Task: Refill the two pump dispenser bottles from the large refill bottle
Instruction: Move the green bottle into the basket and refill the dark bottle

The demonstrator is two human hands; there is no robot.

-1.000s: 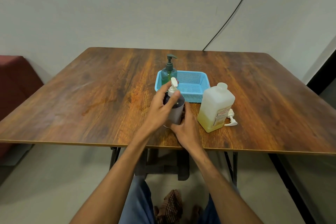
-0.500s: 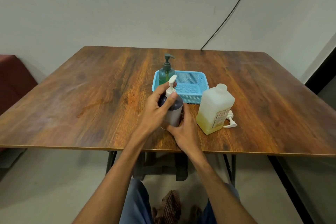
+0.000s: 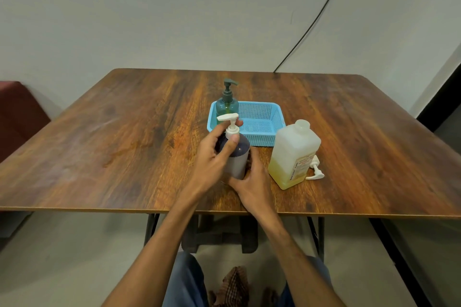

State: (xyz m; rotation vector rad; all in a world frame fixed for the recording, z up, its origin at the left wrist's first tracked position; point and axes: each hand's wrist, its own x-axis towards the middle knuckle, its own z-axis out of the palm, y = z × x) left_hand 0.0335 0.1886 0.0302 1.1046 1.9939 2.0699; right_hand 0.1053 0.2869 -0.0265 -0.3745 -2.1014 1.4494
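From the camera on my head I see both my hands on the dark bottle point(image 3: 240, 154), which stands on the wooden table point(image 3: 124, 147) near the front edge. My left hand point(image 3: 212, 159) grasps the top of this bottle: the thumb lies on the white collar under the white pump head point(image 3: 228, 117) and the fingers curl around the neck from behind. My right hand point(image 3: 254, 182) grips the lower part of the bottle from the right side, with the fingers wrapped around it.

Just behind the dark bottle is a blue basket point(image 3: 264, 117). In its left corner a green bottle point(image 3: 226, 106) with a dark pump stands upright.

To the right of my hands stands the large refill bottle point(image 3: 294, 154). It is pale and see-through, with yellow liquid in its lower part and a label on the side. A loose white pump point(image 3: 315, 169) lies on the table, touching it on the right.

A black cable point(image 3: 311, 25) runs down the wall, and a red seat point(image 3: 20, 112) is at the far left
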